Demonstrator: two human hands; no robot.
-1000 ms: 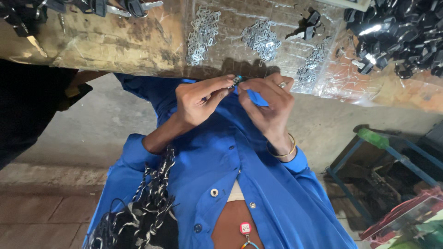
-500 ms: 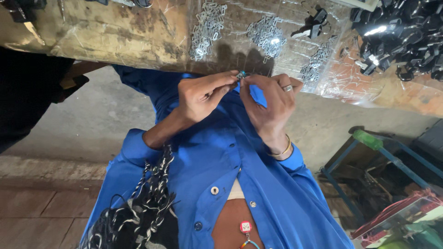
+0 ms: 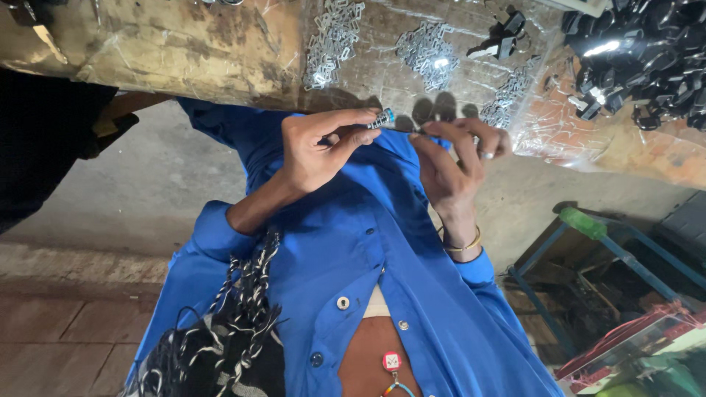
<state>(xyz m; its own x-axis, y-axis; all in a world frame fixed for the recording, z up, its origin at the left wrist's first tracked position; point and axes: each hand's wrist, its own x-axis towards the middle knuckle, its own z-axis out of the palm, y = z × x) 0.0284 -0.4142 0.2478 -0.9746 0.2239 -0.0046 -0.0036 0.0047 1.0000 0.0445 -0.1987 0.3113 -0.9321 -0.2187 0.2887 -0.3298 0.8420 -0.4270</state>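
Nearest the camera lies a bundle of black-and-white braided cords (image 3: 228, 331) draped over the lap, against a bright blue shirt (image 3: 353, 250) with its lower buttons undone. Above that, the left hand (image 3: 320, 151) is raised in front of the chest, its fingers (image 3: 353, 121) pressed together in a pinch around a small metal piece with a blue tip (image 3: 382, 117). The right hand (image 3: 452, 165), wearing a ring and a gold bangle (image 3: 463, 244) at the wrist, faces it just beside, its fingers (image 3: 441, 131) curled and pinching the other end of something thin that runs from the metal piece; what exactly they grip is too small to tell. Beyond the hands is the plastic-covered tabletop (image 3: 184, 51), carrying heaps of small silver metal links (image 3: 334, 37) and, at the far right, a pile of black clips (image 3: 640, 51). A green-and-blue metal frame (image 3: 588, 235) stands on the floor to the right.
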